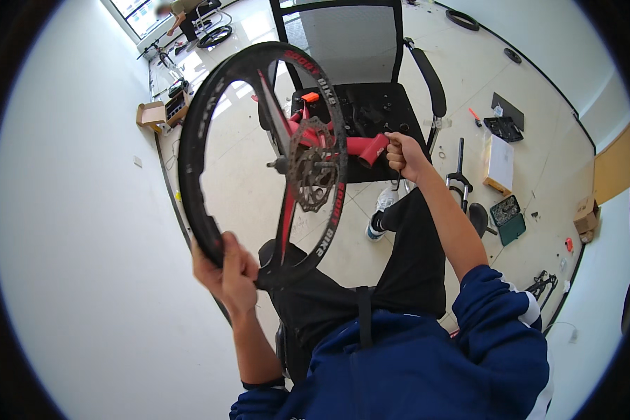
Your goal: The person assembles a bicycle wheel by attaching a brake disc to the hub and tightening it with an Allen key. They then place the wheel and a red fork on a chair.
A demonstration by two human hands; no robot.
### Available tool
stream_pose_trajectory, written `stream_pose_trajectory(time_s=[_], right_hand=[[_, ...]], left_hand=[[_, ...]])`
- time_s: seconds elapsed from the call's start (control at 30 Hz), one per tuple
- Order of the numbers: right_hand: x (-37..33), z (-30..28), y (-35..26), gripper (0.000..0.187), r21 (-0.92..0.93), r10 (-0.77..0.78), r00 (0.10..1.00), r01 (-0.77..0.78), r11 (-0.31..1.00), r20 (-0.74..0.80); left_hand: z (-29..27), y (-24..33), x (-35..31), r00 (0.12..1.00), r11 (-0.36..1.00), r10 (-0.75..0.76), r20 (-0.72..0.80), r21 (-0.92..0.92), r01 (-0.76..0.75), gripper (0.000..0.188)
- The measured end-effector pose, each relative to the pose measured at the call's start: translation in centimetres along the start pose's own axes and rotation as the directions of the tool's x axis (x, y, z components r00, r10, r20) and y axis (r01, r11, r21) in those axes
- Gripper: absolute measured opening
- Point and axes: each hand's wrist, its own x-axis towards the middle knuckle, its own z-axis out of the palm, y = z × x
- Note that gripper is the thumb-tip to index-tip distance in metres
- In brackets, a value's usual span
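My left hand (229,271) is closed around the lower left rim of a black bicycle wheel (191,157) with red-and-black spokes. The wheel is held up, tilted, in front of the chair, with a brake disc (306,185) and sprocket at its hub facing right. Behind it, a red bicycle frame (372,151) lies partly on the black office chair (399,112); the wheel hides much of it. My right hand (407,157) is closed at the frame's near tube end. A thin dark piece hangs just below that hand, too small to name.
Small parts and an orange item (310,97) lie on the chair seat. To the right on the floor are a fork (460,168), a white box (498,164), a green tool case (512,227) and a cardboard box (586,213). A person (185,15) sits far left near another wheel (215,36).
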Motion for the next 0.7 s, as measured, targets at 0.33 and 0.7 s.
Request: stream_pose_trajectory(time_s=[0.33,0.7], right_hand=[[2.1,-3.5,5.3,0.029,-0.01,0.096,0.993,-0.097,0.995,-0.063],[12.3,6.5,11.0,0.037,-0.307,0.33,0.944,-0.312,0.899,0.006]], left_hand=[[-1.1,1.3,1.6,1.0,0.987,0.012,0.015,0.16,-0.015,0.015],[-8.9,7.8,-1.1,0.981,0.96,0.135,-0.14,0.262,-0.095,0.025]])
